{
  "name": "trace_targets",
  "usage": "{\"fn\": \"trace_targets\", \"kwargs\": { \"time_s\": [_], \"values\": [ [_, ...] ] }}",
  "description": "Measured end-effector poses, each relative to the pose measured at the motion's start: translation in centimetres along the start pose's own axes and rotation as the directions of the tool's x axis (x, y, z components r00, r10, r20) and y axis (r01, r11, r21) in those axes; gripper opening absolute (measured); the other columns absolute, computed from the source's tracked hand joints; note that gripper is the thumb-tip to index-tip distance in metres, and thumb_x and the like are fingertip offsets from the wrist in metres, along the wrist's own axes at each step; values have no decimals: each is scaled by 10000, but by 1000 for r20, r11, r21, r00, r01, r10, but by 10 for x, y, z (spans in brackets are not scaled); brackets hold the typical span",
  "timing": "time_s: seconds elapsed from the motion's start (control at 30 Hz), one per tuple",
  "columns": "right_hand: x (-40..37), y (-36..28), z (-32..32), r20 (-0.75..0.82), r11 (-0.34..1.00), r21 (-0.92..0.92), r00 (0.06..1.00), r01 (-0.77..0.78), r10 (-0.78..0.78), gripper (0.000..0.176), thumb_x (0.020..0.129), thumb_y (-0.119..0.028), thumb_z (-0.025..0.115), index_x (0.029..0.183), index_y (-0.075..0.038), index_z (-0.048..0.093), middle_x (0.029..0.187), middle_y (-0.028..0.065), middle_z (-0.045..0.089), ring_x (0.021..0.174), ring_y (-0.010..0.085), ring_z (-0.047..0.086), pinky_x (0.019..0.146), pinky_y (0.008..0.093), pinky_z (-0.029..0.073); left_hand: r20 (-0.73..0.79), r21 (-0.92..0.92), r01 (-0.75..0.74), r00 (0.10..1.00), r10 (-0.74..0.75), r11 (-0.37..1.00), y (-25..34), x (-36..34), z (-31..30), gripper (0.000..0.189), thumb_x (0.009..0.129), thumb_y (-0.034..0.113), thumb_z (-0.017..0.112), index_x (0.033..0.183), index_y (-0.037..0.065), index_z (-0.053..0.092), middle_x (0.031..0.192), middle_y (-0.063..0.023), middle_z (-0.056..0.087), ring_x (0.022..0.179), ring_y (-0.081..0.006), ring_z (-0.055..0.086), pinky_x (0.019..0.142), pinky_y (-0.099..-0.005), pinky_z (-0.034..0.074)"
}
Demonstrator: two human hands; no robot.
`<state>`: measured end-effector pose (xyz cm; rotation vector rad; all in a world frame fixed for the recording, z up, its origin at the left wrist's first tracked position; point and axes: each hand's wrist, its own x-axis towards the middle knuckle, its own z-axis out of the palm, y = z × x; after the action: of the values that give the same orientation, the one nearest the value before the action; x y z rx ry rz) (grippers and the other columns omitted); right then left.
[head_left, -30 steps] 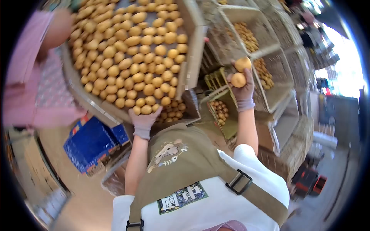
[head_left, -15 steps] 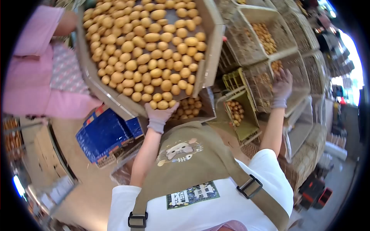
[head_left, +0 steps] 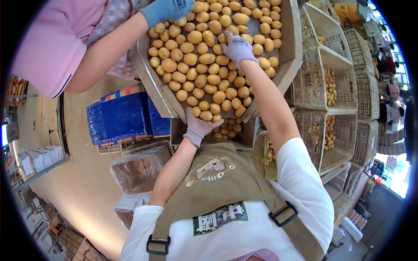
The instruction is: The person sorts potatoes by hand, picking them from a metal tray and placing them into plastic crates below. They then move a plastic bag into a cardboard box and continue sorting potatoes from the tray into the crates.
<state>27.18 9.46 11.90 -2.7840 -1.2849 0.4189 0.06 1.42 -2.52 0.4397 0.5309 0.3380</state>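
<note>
Many small yellow potatoes (head_left: 190,59) are spread over a tray with angled walls (head_left: 163,102). My left hand (head_left: 201,127), in a pale glove, is cupped at the tray's narrow front outlet, thumb and fingers apart beside the potatoes at the lip. Over the right half of the tray, my gloved right hand (head_left: 238,48) reaches among the potatoes, fingers extended and touching some; I see nothing gripped in it. Below the outlet, a box (head_left: 249,138) holds more potatoes, partly hidden by my left hand and apron.
A co-worker's blue-gloved hand (head_left: 167,11) works at the tray's upper left. Stacked plastic crates (head_left: 311,80) with some potatoes stand at right. A blue-covered box (head_left: 119,117) and a plastic-lined carton (head_left: 139,169) sit at left. A green crate (head_left: 271,169) is partly behind my right arm.
My right hand has moved from a crate at the right onto the potatoes in the tray. My left hand stays at the outlet. The co-worker's blue-gloved hand has come into view.
</note>
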Motion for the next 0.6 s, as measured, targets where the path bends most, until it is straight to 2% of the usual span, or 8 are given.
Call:
{"fn": "trace_targets", "kwargs": {
  "time_s": [0.03, 0.1, 0.13, 0.2, 0.27, 0.3, 0.47, 0.6],
  "values": [
    [2, -1, 1, -29, 998, 60, 999, 27, -26, 525, 961, -386, 523, 1416, -128, 480, 1267, 148, 639, 1179, 324, 610, 960, 429, 500, 73, 447, -151, 989, 132, 882, -1, 0, -1, 745, 916, 655, 412, 1493, 194, 315, 1548, -96, 351, 1429, -371, 333, 1034, -734, 329],
    [1, 8, 3, -88, 981, 175, 994, 79, -64, 495, 970, -373, 519, 1382, -101, 488, 1194, 136, 667, 1119, 287, 651, 915, 412, 537, 61, 161, -101, 994, 92, 982, -3, -2, -3, 738, 901, 551, 557, 1479, 173, 296, 1543, -99, 347, 1415, -366, 345, 1053, -687, 353],
    [-1, 20, 6, 4, 854, 516, 996, 73, -87, 491, 978, -371, 511, 1384, -98, 474, 1174, 131, 669, 1093, 276, 661, 906, 414, 545, 54, 13, -73, 996, 73, 997, 0, -4, 1, 751, 893, 499, 629, 1471, 163, 286, 1541, -100, 346, 1408, -363, 351, 1063, -664, 366],
    [-16, 48, 15, 134, 309, 949, 968, -64, -211, 484, 995, -367, 495, 1389, -91, 447, 1132, 121, 672, 1041, 253, 683, 888, 419, 563, 67, -317, 55, 997, -36, 947, 8, -7, 6, 769, 883, 478, 656, 1470, 158, 277, 1548, -104, 330, 1411, -361, 343, 1072, -655, 366],
    [-62, 62, 22, 56, -492, 834, 925, -251, -377, 448, 1010, -325, 491, 1387, -92, 426, 1097, 105, 658, 917, 220, 693, 868, 437, 574, 68, -357, 64, 997, -42, 932, 7, -7, 6, 715, 918, 472, 592, 1475, 151, 279, 1547, -110, 336, 1414, -361, 344, 1071, -662, 370],
    [-86, 58, 7, 59, -596, 752, 930, -280, -363, 446, 1008, -284, 511, 1402, -99, 415, 1140, 119, 630, 881, 231, 671, 878, 446, 572, 63, -367, 71, 997, -51, 927, 6, -6, 5, 663, 952, 465, 529, 1480, 146, 285, 1540, -113, 352, 1413, -362, 352, 1068, -668, 377],
    [-161, 116, 16, -125, -700, 710, 963, -80, -237, 587, 919, -225, 620, 1450, -134, 386, 1256, 150, 586, 889, 231, 594, 832, 399, 547, 49, -356, 146, 989, -137, 923, 13, -6, 11, 593, 985, 467, 407, 1469, 135, 328, 1535, -117, 360, 1416, -379, 346, 1056, -721, 361],
    [-277, 253, 4, -132, -645, 676, 919, 358, 372, 425, 869, -168, 694, 1243, -47, 532, 1046, 129, 647, 813, 171, 628, 764, 308, 553, 12, -169, 108, 994, -108, 980, 4, -1, -3, 593, 975, 485, 375, 1473, 164, 343, 1556, -104, 326, 1439, -386, 304, 1054, -758, 327]
  ]
}}
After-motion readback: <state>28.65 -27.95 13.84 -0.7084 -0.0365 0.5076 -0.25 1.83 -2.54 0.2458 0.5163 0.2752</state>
